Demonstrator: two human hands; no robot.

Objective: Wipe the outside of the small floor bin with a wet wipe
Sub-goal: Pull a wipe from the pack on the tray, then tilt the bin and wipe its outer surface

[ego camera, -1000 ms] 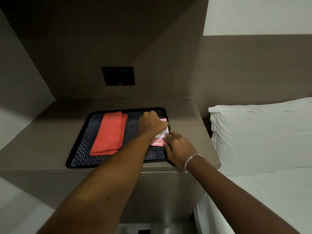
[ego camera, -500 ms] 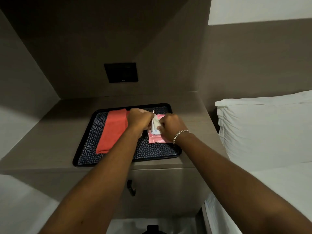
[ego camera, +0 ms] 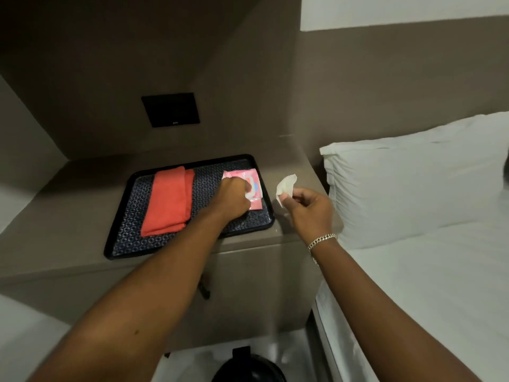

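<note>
A pink wet wipe pack point(ego camera: 254, 180) lies on the right side of a dark patterned tray point(ego camera: 129, 224). My left hand point(ego camera: 232, 198) rests on the pack, fingers closed at its white flap. My right hand point(ego camera: 308, 208) hovers right of the tray and pinches a white wet wipe point(ego camera: 286, 186) that sticks up from its fingers. The small black floor bin point(ego camera: 249, 368) shows at the bottom edge, on the floor below the bedside unit; only its top is visible.
A folded orange cloth point(ego camera: 169, 201) lies on the tray's left half. The tray sits on a taupe bedside unit point(ego camera: 55, 224) with a dark wall panel point(ego camera: 170, 109) behind. A white pillow point(ego camera: 413, 177) and bed point(ego camera: 427, 285) lie to the right.
My right hand has pulled a wipe out of the pack and moved right, off the tray. My left hand stays on the pack. The view has tilted down, showing the bin.
</note>
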